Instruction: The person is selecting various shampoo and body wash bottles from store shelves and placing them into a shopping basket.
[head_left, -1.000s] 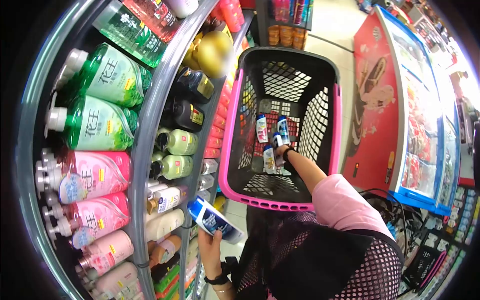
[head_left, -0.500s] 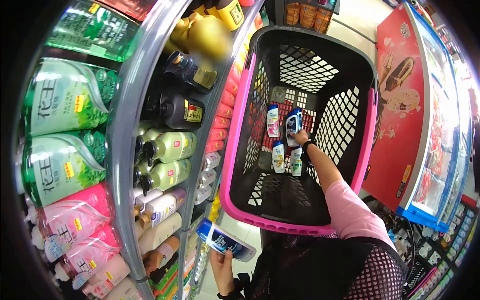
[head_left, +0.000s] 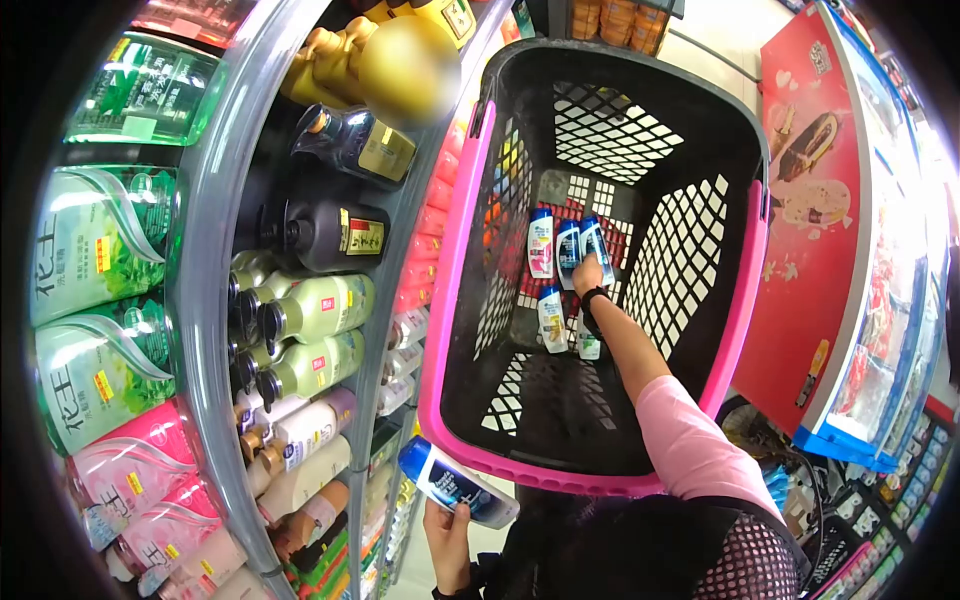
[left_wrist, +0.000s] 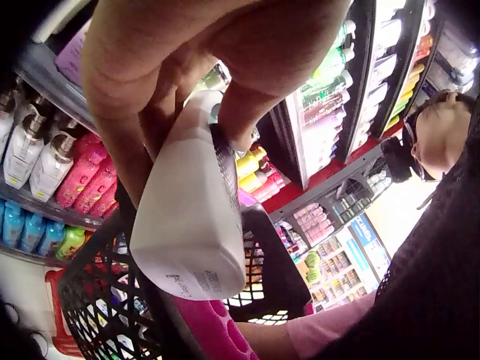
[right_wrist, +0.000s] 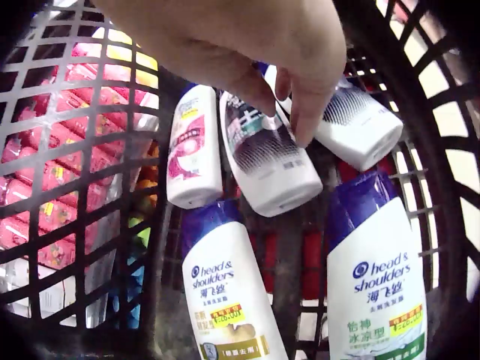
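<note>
My left hand (head_left: 448,548) grips a white shampoo bottle (head_left: 452,487) with a blue cap and dark label, just outside the basket's near edge. The left wrist view shows its pale base (left_wrist: 191,255), fingers and thumb on either side. Deep in the black basket (head_left: 560,420), my right hand (right_wrist: 255,34) pinches a dark-labelled shampoo bottle (right_wrist: 277,176) lying on the floor. A pink-labelled bottle (right_wrist: 195,146) lies left of it and another dark-labelled bottle (right_wrist: 364,127) right of it. Nearer lie a yellow-labelled bottle (right_wrist: 229,277) and a green-labelled bottle (right_wrist: 375,277).
Shelves of pump bottles (head_left: 310,360) and green refill pouches (head_left: 110,240) line the left side. A red freezer (head_left: 805,200) with a blue rim stands right of the basket. The basket's pink handle (head_left: 455,280) runs along its rim.
My right hand has moved the dark-labelled bottle down and left to lie between the pink-labelled and other dark-labelled bottles. The left hand keeps its bottle. The view has shifted closer to the basket.
</note>
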